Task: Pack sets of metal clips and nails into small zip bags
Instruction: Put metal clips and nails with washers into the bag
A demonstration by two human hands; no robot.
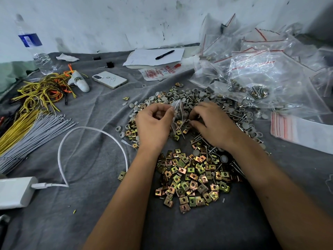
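I see both hands out over the pile at mid-bench. My left hand point(153, 121) has its fingers curled, the grip closed on the top edge of a small clear zip bag point(177, 112), pinched between thumb and fingertips; the bag hangs down between the two hands, over the heap. My right hand point(212, 123) lies palm down just beside the bag, fingers bent into the loose parts near its mouth. I cannot tell whether that grip has hold of anything; the fingertips are hidden.

The metal clips point(191, 179), square and brass-coloured, lie in a dense patch on the grey cloth point(93, 159) between my forearms. Nails point(203, 141) sit just under the right wrist, mixed with round grey caps point(196, 92) that spread across the far side of the heap.

Far right: a heap of clear bags point(261, 65) with red seal lines, some of them with nails and clips inside. A flat stack of red-striped bags point(295, 130) lies near the right edge.

Left side: grey ties point(36, 136) in a bundle, yellow wires point(36, 94), a white cable point(93, 130) running to a white charger point(16, 192). Farther back, a phone point(109, 79), a water bottle point(34, 49), and a pen point(164, 54) on paper point(144, 57).
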